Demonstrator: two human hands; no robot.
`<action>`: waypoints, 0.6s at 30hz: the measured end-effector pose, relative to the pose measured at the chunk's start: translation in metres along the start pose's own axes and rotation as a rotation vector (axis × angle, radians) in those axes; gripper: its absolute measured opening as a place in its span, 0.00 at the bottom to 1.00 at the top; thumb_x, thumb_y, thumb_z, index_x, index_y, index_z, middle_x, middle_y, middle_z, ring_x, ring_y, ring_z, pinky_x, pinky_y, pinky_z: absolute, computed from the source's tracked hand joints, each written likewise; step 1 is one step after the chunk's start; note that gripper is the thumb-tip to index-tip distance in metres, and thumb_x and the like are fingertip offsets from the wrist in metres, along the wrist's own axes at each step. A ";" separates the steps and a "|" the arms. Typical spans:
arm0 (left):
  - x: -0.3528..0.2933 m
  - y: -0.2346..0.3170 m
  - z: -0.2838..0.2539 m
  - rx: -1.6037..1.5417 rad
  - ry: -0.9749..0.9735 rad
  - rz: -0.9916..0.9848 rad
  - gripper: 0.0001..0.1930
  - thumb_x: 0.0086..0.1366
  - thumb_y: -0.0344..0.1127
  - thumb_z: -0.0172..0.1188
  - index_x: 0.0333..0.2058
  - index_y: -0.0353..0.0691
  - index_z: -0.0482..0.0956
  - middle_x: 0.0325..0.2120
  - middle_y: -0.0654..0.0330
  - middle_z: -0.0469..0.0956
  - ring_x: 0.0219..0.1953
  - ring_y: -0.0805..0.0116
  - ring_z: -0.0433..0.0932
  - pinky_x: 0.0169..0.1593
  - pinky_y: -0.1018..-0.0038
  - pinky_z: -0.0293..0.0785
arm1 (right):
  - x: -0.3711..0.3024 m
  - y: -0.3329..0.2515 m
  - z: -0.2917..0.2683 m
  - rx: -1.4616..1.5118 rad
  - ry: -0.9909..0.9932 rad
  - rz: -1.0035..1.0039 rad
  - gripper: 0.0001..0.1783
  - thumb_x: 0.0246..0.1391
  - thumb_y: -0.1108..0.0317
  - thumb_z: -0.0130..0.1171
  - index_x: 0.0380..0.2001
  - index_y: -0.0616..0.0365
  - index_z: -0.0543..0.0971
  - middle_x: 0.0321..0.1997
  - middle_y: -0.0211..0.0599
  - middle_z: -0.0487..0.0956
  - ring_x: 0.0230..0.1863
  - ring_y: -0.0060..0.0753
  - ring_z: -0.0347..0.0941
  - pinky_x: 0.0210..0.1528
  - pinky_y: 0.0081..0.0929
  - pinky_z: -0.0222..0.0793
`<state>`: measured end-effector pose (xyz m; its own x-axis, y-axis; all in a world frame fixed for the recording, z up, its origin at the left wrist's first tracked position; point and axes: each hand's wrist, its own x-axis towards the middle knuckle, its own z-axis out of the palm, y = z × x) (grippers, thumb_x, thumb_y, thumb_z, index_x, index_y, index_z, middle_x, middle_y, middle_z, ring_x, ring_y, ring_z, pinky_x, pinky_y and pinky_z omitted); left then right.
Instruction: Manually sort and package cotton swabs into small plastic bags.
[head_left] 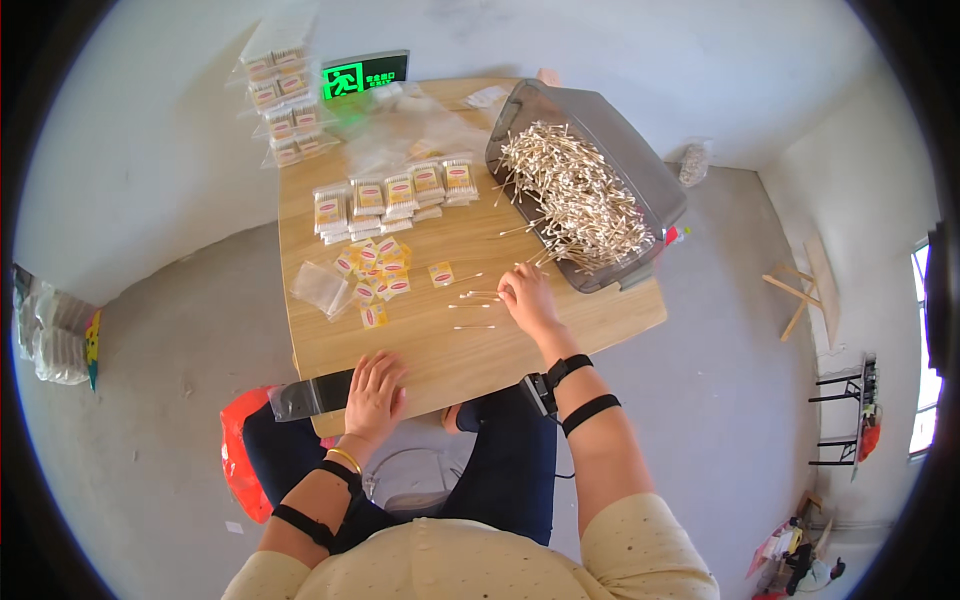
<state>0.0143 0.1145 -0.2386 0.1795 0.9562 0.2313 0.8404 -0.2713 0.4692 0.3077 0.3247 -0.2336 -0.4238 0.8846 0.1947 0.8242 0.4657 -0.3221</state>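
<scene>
My right hand is over the table beside the front of a tilted grey plastic bin heaped with cotton swabs. Its fingers are drawn together on the ends of a few loose cotton swabs on the wood. Another swab lies apart, nearer to me. My left hand rests at the near table edge with fingers stretched out, holding nothing, beside a black phone-like flat object in a clear bag. Yellow and white paper labels are scattered left of the swabs, with one label lying separately.
Stacked packs of swabs stand in a row behind the labels. Clear plastic bags lie at the left, and more bags at the back. A tall stack of packs and a green exit sign are at the far left.
</scene>
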 end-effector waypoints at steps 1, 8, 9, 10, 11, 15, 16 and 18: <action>0.000 0.000 -0.001 0.009 -0.007 -0.009 0.21 0.60 0.32 0.61 0.53 0.43 0.75 0.59 0.55 0.72 0.67 0.52 0.66 0.74 0.50 0.56 | -0.003 0.005 0.000 -0.004 -0.003 0.000 0.09 0.51 0.72 0.67 0.34 0.50 0.78 0.45 0.34 0.76 0.52 0.48 0.72 0.54 0.45 0.69; 0.000 -0.002 0.003 -0.001 0.001 -0.005 0.20 0.60 0.32 0.61 0.52 0.43 0.75 0.59 0.54 0.72 0.67 0.51 0.66 0.74 0.49 0.55 | -0.009 0.030 -0.019 -0.114 0.130 0.352 0.13 0.50 0.72 0.68 0.39 0.49 0.79 0.49 0.35 0.74 0.55 0.47 0.70 0.55 0.42 0.70; -0.001 -0.002 0.002 0.005 0.005 -0.011 0.20 0.60 0.32 0.61 0.52 0.43 0.75 0.59 0.54 0.72 0.67 0.51 0.66 0.74 0.49 0.55 | -0.005 0.023 -0.024 -0.137 0.102 0.369 0.17 0.48 0.71 0.70 0.43 0.49 0.79 0.52 0.35 0.73 0.58 0.47 0.68 0.59 0.43 0.67; -0.002 -0.002 0.002 0.007 0.007 -0.011 0.20 0.60 0.32 0.61 0.52 0.42 0.75 0.59 0.54 0.72 0.67 0.51 0.67 0.74 0.49 0.55 | -0.004 0.023 -0.027 -0.139 0.101 0.369 0.17 0.48 0.71 0.70 0.43 0.49 0.79 0.52 0.35 0.73 0.58 0.47 0.68 0.59 0.43 0.67; -0.002 -0.002 0.002 0.006 0.007 -0.013 0.20 0.60 0.32 0.61 0.52 0.42 0.75 0.59 0.54 0.72 0.67 0.51 0.67 0.74 0.49 0.55 | -0.002 0.024 -0.029 -0.194 0.133 0.241 0.18 0.48 0.71 0.69 0.45 0.49 0.80 0.54 0.34 0.73 0.59 0.45 0.67 0.61 0.43 0.66; 0.001 -0.003 0.003 -0.021 -0.001 -0.010 0.20 0.60 0.33 0.61 0.52 0.42 0.75 0.59 0.54 0.72 0.67 0.51 0.66 0.74 0.49 0.55 | 0.012 0.044 -0.036 -0.391 0.112 -0.018 0.21 0.48 0.71 0.68 0.47 0.52 0.80 0.57 0.34 0.74 0.62 0.42 0.66 0.66 0.45 0.60; 0.001 -0.003 0.002 -0.040 -0.008 -0.012 0.21 0.60 0.33 0.62 0.53 0.42 0.75 0.60 0.53 0.71 0.68 0.50 0.65 0.74 0.48 0.54 | 0.017 0.049 -0.035 -0.392 0.111 -0.021 0.21 0.48 0.71 0.68 0.47 0.52 0.80 0.57 0.34 0.74 0.62 0.42 0.66 0.66 0.45 0.60; 0.002 -0.001 0.004 -0.070 -0.005 -0.027 0.22 0.60 0.33 0.62 0.54 0.42 0.74 0.60 0.52 0.71 0.68 0.50 0.64 0.74 0.48 0.53 | 0.024 0.059 -0.034 -0.505 0.092 -0.112 0.16 0.51 0.72 0.64 0.46 0.54 0.80 0.54 0.33 0.75 0.61 0.41 0.66 0.66 0.42 0.60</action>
<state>0.0159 0.1168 -0.2417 0.1605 0.9636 0.2136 0.8073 -0.2527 0.5332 0.3591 0.3724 -0.2160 -0.5036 0.8136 0.2906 0.8637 0.4677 0.1877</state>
